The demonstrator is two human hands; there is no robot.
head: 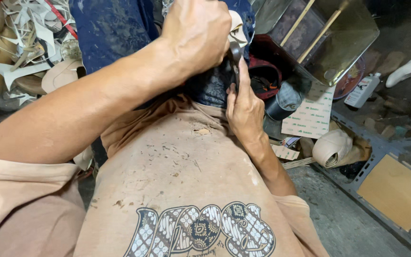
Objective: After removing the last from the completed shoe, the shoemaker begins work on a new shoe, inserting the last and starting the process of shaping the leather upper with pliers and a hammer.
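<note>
Left hand [196,35] fisted on dark pincers [235,57] | right hand [244,107] fingers pressed against shoe piece [238,28], just above my lap | upper possibly pinched | I'd pull steadily, bracing firmly.

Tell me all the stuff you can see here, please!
dark tool: one, black, held between both hands
pale piece: one, cream, just above the tool
offcut scraps: a heap, whitish, top left
rolled sheet: one, beige, right of the lap
white bottle: one, white, upper right
printed paper sheet: one, white with green print, right of the hands
flat board: one, tan, lower right on a grey rack
shoe form: one, white, far right
T-shirt: one, beige, with a patterned design, centre
left hand: fisted over the tool
right hand: fingers pressed along the tool
</note>
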